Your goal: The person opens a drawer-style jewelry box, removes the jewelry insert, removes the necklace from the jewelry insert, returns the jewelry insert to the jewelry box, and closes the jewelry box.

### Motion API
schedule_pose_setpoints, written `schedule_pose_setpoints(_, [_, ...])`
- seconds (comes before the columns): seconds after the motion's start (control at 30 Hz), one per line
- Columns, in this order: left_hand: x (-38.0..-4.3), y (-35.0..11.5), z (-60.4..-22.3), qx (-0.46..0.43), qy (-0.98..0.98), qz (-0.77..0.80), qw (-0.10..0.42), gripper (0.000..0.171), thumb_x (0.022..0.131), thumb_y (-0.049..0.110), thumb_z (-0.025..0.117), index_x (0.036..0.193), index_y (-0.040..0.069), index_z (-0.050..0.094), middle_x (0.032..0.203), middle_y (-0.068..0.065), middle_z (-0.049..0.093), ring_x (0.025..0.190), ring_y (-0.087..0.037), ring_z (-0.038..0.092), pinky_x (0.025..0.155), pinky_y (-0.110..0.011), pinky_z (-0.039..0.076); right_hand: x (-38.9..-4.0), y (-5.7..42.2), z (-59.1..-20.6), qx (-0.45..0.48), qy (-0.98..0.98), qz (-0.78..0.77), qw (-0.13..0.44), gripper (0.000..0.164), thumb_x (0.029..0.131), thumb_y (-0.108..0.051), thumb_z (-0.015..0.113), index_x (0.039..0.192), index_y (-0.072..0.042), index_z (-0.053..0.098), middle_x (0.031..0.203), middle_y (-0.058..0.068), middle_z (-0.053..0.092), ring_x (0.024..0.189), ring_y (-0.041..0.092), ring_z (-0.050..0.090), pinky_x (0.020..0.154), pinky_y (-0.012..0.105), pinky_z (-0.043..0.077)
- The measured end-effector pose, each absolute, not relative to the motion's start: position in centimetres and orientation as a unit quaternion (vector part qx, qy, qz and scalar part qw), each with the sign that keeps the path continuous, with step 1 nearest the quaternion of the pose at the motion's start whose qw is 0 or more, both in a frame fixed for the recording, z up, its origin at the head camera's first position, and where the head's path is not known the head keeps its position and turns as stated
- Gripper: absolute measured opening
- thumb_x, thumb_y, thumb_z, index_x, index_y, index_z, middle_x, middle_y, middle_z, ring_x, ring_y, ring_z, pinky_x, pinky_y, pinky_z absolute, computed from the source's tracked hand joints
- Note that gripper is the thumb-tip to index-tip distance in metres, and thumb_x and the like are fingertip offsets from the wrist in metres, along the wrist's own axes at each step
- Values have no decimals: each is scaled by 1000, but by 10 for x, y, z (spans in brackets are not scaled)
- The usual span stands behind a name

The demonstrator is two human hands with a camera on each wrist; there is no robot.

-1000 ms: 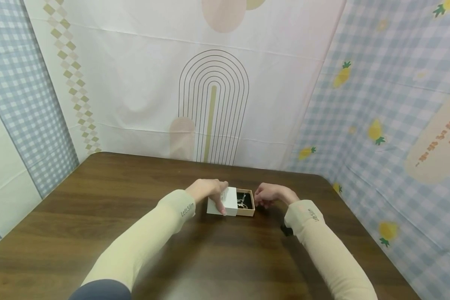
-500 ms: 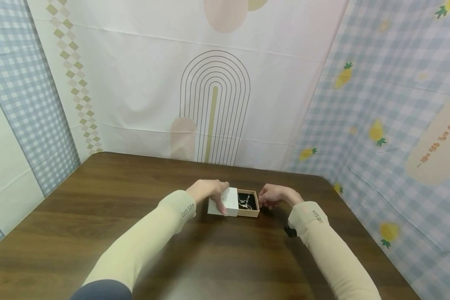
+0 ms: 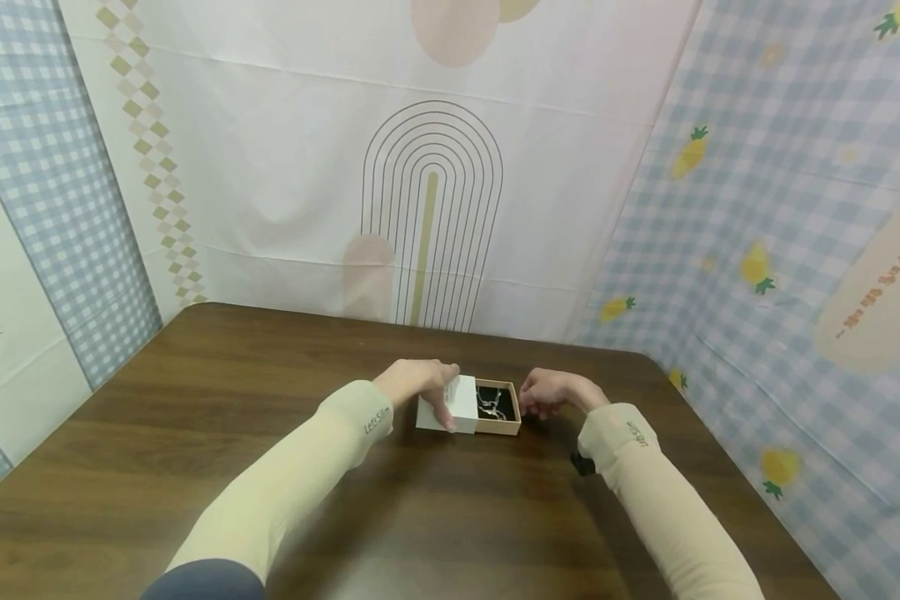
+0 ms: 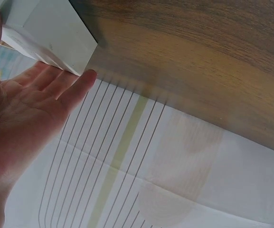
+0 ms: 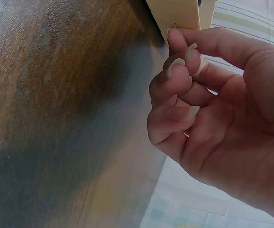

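The left hand (image 3: 422,383) grips a white cover (image 3: 463,404), thumb on the near side, fingers on the far side. From the cover's right end juts a tan drawer (image 3: 498,428), a silver chain (image 3: 491,408) inside; the box sits on the brown counter (image 3: 450,517). Beside the drawer's end, the right hand (image 3: 551,392), fingers curled, pinches its short string (image 5: 175,25).
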State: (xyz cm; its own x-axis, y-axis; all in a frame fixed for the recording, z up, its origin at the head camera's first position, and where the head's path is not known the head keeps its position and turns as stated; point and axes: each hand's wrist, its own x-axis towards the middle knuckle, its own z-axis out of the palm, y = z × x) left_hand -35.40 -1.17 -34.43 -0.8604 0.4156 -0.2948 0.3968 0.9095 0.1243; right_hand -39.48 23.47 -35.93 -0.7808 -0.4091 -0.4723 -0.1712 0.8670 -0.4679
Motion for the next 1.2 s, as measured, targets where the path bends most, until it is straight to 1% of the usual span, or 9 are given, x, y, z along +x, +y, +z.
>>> schedule_pose_setpoints(0.13, [-353, -12, -344, 211, 964, 32, 160, 100, 64, 52, 85, 143, 12, 37, 138, -10, 53, 131, -24, 49, 109, -42, 43, -394, 235, -359, -156, 921, -206, 292, 22, 89, -6, 50, 85, 6, 68, 59, -1, 51, 51, 11, 50, 47, 23, 36])
schedule_pose_setpoints(0.33, [-352, -12, -344, 209, 964, 34, 162, 100, 65, 51, 85, 143, 12, 37, 138, -10, 53, 131, -24, 48, 109, -42, 42, -394, 236, -361, -151, 920, -211, 293, 20, 89, -7, 52, 79, 0, 68, 58, -1, 51, 50, 11, 50, 46, 23, 36])
schedule_pose_setpoints(0.47, [-353, -12, -345, 210, 964, 34, 162, 100, 64, 51, 85, 143, 12, 37, 138, -9, 53, 131, -23, 48, 110, -42, 42, -394, 236, -361, -146, 921, -214, 292, 19, 88, -7, 54, 77, -1, 68, 58, -1, 51, 49, 11, 50, 46, 23, 36])
schedule_pose_setpoints(0.7, [-353, -13, -345, 208, 963, 46, 163, 100, 63, 51, 86, 142, 12, 38, 138, -9, 53, 132, -24, 47, 110, -42, 41, -394, 239, -360, -148, 924, -209, 285, 19, 88, -9, 54, 82, 3, 68, 59, -1, 52, 50, 11, 51, 47, 23, 38])
schedule_pose_setpoints(0.8, [-354, -13, -344, 207, 964, 42, 163, 104, 63, 52, 85, 145, 12, 35, 143, -10, 49, 135, -24, 44, 112, -43, 39, -392, 239, -356, -150, 927, -205, 278, 22, 89, -9, 52, 84, 1, 71, 60, 0, 55, 51, 10, 54, 48, 24, 42])
schedule_pose_setpoints(0.9, [-354, -13, -344, 209, 963, 34, 166, 110, 63, 54, 84, 149, 12, 30, 150, -10, 43, 139, -25, 40, 114, -43, 36, -390, 238, -350, -164, 934, -198, 249, 23, 91, -8, 50, 83, 1, 71, 59, 1, 59, 50, 11, 56, 49, 25, 46])
schedule_pose_setpoints(1.0, [-355, -14, -344, 209, 963, 32, 170, 113, 64, 54, 84, 151, 12, 26, 153, -11, 38, 141, -25, 37, 116, -43, 34, -389, 235, -344, -189, 942, -197, 195, 21, 91, -6, 51, 81, 1, 67, 59, 6, 60, 48, 13, 56, 49, 26, 48])
schedule_pose_setpoints(1.1, [-355, -14, -344, 210, 962, 35, 170, 111, 64, 53, 84, 150, 12, 28, 151, -11, 40, 140, -25, 39, 115, -43, 35, -388, 230, -342, -213, 946, -194, 147, 14, 90, -6, 55, 84, 0, 66, 65, 12, 64, 51, 16, 57, 50, 25, 48])
schedule_pose_setpoints(1.2, [-355, -13, -344, 215, 962, 37, 167, 108, 65, 53, 84, 148, 11, 31, 148, -11, 44, 139, -25, 41, 114, -42, 36, -387, 225, -343, -238, 949, -167, 117, 10, 87, -7, 62, 89, -3, 71, 79, 11, 70, 61, 15, 59, 57, 23, 49])
